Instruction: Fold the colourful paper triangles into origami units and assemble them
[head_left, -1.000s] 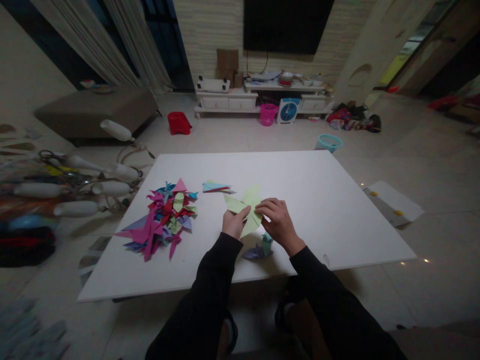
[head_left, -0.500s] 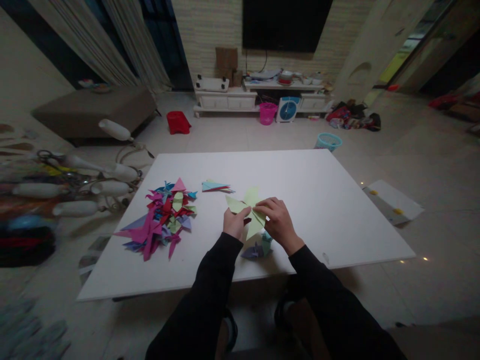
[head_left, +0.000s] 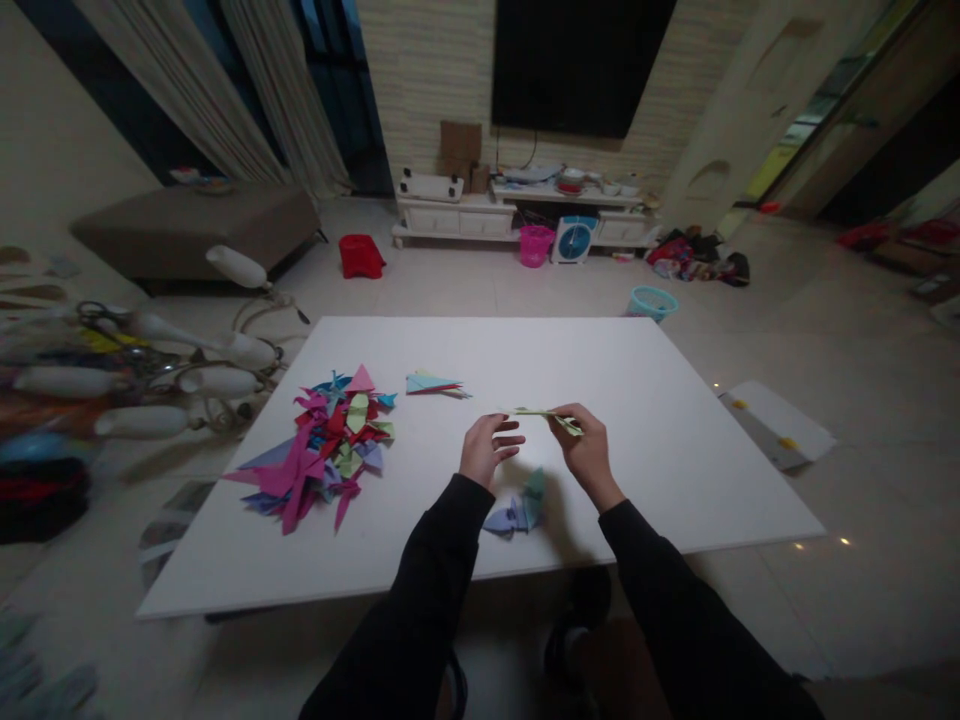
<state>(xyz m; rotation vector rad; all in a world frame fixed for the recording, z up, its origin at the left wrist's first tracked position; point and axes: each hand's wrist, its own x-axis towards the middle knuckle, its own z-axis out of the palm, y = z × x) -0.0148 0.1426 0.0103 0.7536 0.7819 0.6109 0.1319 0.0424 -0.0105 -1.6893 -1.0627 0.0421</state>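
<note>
My hands are apart. My right hand (head_left: 585,450) is clamped by the fingertips on the light green paper (head_left: 534,412), seen nearly edge-on above the middle of the white desk (head_left: 622,400). My left hand (head_left: 484,450) is open, fingers spread, at the left end of that paper; whether a fingertip touches it, I cannot tell. Nearer me, below the gap between my hands, a purple folded piece (head_left: 504,519) and a teal folded piece (head_left: 535,490) lie close together. Left: a mixed-colour heap of folded paper (head_left: 300,466). Far side of my left hand: a flat paper bundle (head_left: 431,384).
</note>
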